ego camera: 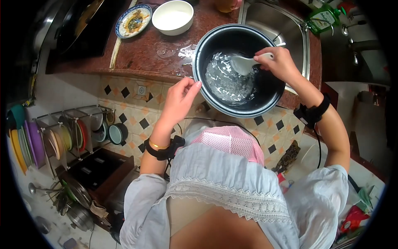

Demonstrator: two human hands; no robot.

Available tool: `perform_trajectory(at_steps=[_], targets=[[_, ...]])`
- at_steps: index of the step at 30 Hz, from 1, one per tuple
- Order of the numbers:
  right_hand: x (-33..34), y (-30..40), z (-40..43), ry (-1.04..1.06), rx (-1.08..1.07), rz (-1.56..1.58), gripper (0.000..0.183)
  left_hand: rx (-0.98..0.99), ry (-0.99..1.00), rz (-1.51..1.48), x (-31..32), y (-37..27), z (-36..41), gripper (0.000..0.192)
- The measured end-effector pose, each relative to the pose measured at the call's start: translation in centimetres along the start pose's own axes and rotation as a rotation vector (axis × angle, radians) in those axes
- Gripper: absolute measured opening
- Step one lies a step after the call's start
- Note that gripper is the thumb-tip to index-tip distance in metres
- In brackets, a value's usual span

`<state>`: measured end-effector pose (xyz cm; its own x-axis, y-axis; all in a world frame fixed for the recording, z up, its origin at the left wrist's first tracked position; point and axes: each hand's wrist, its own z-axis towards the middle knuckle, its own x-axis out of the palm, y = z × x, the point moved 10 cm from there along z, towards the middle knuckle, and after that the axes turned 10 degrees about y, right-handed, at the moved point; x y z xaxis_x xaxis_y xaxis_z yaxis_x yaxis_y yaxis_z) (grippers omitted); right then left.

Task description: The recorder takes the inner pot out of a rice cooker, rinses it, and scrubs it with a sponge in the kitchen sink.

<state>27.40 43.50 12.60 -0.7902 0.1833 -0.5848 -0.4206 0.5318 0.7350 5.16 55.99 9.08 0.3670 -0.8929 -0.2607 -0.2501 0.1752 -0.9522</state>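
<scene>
A dark rice cooker inner pot [273, 93] with a pale metal rim stands at the counter's front edge. Clear water with whitish grains [230, 84], probably rice, lies in it. In my right hand [278, 62] is the handle of a white rice paddle [244, 64], whose blade dips into the water. The thumb and fingers of my left hand [183, 98] pinch the pot's rim on its left side; some fingertips are hidden.
Left of the pot, on the wet red-brown countertop [146, 57], are a white bowl [173, 17] and a blue-rimmed plate [133, 21] with food remains. A steel sink [264, 14] and green bottle [325, 20] are right. A dish rack [77, 124] stands lower left.
</scene>
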Motion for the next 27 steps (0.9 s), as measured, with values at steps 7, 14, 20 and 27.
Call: perform_trajectory(at_steps=[7, 14, 20, 27], targets=[[4.2, -0.3, 0.2, 0.309, 0.024, -0.184, 0.018, -0.073, -0.009, 0.008, 0.9, 0.8, -0.1, 0.025], [4.0, 1.1, 0.3, 0.199, -0.206, -0.323, 0.016, -0.063, -0.078, -0.012, 0.9, 0.4, -0.3, 0.028], [2.1, 0.2, 1.0, 0.22, -0.107, -0.411, 0.013, -0.065, -0.073, -0.099, 1.2, 1.5, -0.2, 0.029], [2.4, 1.1, 0.8, 0.311, -0.145, -0.501, 0.014, -0.128, -0.017, -0.39, 2.1, 2.5, -0.1, 0.026]])
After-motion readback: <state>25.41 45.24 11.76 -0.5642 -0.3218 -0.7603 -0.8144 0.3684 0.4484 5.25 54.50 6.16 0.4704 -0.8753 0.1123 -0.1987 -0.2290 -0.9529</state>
